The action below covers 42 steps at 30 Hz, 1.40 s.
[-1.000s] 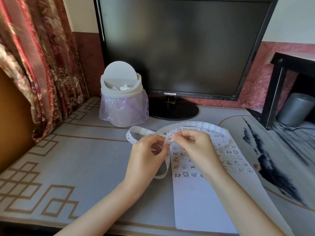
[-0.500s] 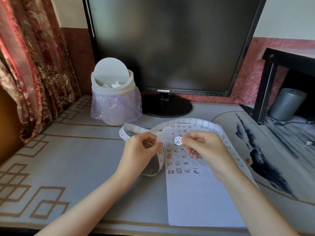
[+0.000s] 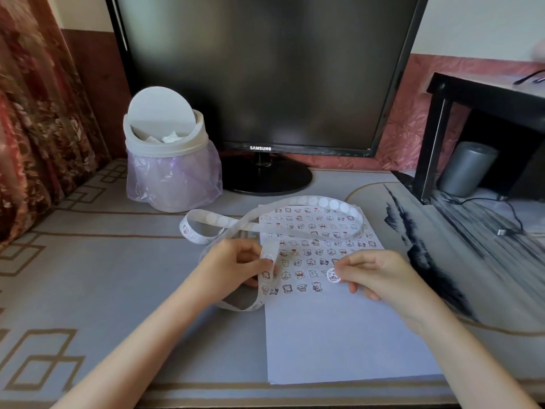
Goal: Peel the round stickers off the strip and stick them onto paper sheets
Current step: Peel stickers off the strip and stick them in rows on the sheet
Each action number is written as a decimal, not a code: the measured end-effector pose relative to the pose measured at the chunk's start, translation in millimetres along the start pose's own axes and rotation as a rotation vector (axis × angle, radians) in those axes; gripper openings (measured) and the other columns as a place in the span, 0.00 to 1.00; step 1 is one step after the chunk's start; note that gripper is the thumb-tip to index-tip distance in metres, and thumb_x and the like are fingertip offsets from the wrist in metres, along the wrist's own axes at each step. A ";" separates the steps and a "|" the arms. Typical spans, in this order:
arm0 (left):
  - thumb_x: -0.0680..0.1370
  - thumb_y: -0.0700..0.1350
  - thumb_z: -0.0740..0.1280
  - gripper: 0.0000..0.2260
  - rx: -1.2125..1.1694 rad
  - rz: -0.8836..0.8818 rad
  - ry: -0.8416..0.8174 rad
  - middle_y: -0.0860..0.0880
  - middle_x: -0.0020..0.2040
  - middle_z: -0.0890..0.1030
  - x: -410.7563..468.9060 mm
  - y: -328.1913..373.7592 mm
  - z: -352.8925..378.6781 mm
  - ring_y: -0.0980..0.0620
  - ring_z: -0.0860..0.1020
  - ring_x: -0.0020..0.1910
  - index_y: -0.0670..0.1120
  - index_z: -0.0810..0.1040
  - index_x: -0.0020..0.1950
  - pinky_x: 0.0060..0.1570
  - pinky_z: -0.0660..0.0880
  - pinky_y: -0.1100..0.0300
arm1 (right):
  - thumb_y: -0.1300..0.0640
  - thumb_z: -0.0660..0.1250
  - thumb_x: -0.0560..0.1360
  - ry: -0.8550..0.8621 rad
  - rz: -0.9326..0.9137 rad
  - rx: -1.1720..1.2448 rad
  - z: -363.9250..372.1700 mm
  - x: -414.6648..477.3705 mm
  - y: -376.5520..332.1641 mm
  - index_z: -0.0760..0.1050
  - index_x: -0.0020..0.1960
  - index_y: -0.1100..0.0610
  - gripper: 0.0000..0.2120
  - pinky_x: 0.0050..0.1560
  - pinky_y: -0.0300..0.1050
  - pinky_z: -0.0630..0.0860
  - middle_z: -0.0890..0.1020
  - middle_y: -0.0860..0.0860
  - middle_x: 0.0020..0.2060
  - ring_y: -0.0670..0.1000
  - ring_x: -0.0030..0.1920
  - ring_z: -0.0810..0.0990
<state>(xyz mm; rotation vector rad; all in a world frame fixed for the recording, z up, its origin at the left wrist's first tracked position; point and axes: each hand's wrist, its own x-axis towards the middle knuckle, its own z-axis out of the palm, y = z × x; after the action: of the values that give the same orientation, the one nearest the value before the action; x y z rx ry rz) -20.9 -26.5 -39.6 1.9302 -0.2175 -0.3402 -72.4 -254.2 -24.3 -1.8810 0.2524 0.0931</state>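
Head camera looks down on my two hands over the desk. My left hand pinches the sticker strip between thumb and fingers, just off the left edge of the paper sheet. From that pinch one part of the strip hangs down in a loop onto the desk. The rest runs away in a wide loop that lies across the far edge of the sheet and curls back toward the left.

My right hand holds one round sticker by its rim, thumb and forefinger closed on it. The sticker sits low over the sheet, at the right end of the lower rows of stickers already stuck there; I cannot tell whether it touches the paper.

The sheet lies right of the middle of the desk, with its near edge just short of the desk's near edge. Its far half is filled with rows; the near half is bare paper, under and between my forearms. To the left of the sheet the desk mat lies open out to the left edge.

At the far edge stands a monitor, and just to its left a small bin with a plastic liner. A black shelf takes up the far right corner, well apart from my right hand.
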 end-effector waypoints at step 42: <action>0.75 0.40 0.70 0.04 0.038 0.082 0.013 0.52 0.39 0.86 -1.8 -6.2 0.6 0.60 0.83 0.37 0.45 0.80 0.41 0.39 0.74 0.73 | 0.64 0.73 0.68 0.067 -0.036 -0.073 8.3 1.2 14.5 0.82 0.37 0.57 0.04 0.27 0.29 0.67 0.84 0.49 0.30 0.42 0.31 0.78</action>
<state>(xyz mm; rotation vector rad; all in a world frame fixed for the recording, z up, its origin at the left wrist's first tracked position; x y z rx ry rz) -22.9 -24.2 -45.3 1.9540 -0.2955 -0.2704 -73.9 -250.8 -40.7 -1.9623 0.2636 0.0152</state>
